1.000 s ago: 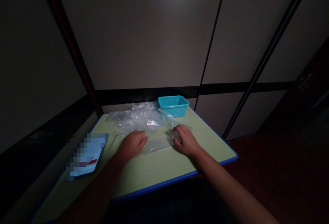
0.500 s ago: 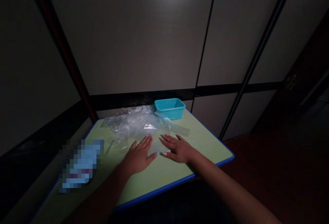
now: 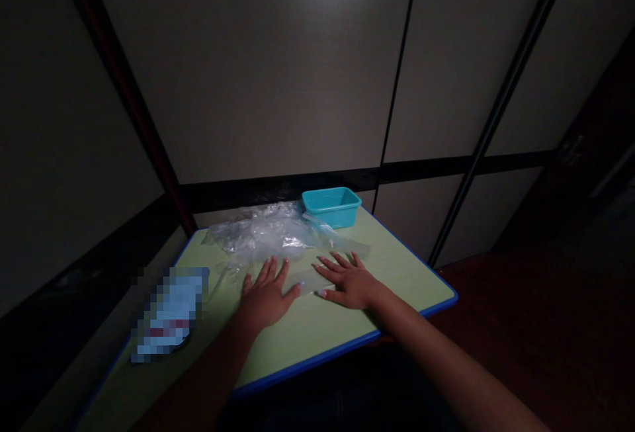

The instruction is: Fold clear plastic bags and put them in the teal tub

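On the light green table point(image 3: 307, 339) both hands rest palm down with fingers spread. My left hand point(image 3: 268, 296) is at the near edge of a crumpled heap of clear plastic bags point(image 3: 262, 233). To its right, my right hand point(image 3: 347, 283) lies flat, its thumb pointing left. A thin clear plastic piece point(image 3: 308, 281) lies flat between the hands; its ends are partly hidden by the fingers. Another clear strip point(image 3: 350, 245) extends from the heap just beyond my right hand. Neither hand is closed around anything.
A turquoise rectangular basket point(image 3: 332, 209) stands at the back of the table, touching the plastic. At the left lies a pixelated light blue packet point(image 3: 171, 316). The table has a blue edge point(image 3: 307, 367). Behind it rise grey cabinet panels point(image 3: 278, 75).
The fingers of both hands have spread wider apart. The camera view has shifted slightly, so the table and its objects appear a little farther right.
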`<state>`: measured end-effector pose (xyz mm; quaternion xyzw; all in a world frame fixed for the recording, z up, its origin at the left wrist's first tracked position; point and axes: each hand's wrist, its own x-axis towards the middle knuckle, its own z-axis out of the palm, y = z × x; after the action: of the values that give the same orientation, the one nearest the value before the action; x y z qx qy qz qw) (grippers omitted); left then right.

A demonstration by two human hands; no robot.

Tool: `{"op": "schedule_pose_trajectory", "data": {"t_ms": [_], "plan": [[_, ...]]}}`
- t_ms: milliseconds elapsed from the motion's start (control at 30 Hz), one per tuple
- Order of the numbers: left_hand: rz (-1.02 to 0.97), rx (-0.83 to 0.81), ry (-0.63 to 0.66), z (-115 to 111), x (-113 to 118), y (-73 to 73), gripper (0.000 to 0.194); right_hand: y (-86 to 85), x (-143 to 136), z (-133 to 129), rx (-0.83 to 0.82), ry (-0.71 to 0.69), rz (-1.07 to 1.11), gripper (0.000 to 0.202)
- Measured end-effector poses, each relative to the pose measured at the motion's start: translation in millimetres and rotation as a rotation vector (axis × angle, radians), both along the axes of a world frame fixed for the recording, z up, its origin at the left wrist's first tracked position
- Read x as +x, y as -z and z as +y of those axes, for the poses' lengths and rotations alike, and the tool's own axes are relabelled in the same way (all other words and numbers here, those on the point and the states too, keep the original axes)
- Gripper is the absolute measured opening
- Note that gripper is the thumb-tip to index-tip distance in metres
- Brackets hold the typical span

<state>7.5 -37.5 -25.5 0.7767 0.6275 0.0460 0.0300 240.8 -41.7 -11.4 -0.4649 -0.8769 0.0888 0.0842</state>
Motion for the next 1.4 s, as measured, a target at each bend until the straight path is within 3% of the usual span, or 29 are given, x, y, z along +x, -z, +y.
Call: {"op": "schedule_pose_trajectory", "data": {"t_ms": [133, 267, 433, 500, 800, 1067, 1400], "plan": [[0.010, 0.032, -0.064, 2, -1, -0.3, 0.073, -0.1, 0, 0, -0.019, -0.002, 0.007, 0.069], [-0.005, 0.191, -0.079, 0, 4, -5.4, 0.068, -1.1, 0, 0, -0.026, 0.000, 0.007, 0.070], [-0.036, 0.245, 0.298, -11, 22, -10.0, 0.066, 1.5, 2, 3, 0.056, 0.044, 0.051, 0.072], [-0.026, 0.220, 0.348, -15, 29, -8.5, 0.070, 3.7, 3, 4, 0.100, 0.076, 0.057, 0.065], [0.030, 0.007, 0.164, -13, 29, 2.2, 0.074, 5.0, 0, 8, -0.014, 0.056, -0.039, 0.056], [0.021, -0.005, 0.083, -12, 24, -1.6, 0.064, 3.1, 0, 8, -0.025, 0.051, -0.074, 0.057], [0.042, -0.045, 0.002, -5, 10, -3.9, 0.071, -0.2, 1, 7, -0.064, 0.078, -0.070, 0.060]]}}
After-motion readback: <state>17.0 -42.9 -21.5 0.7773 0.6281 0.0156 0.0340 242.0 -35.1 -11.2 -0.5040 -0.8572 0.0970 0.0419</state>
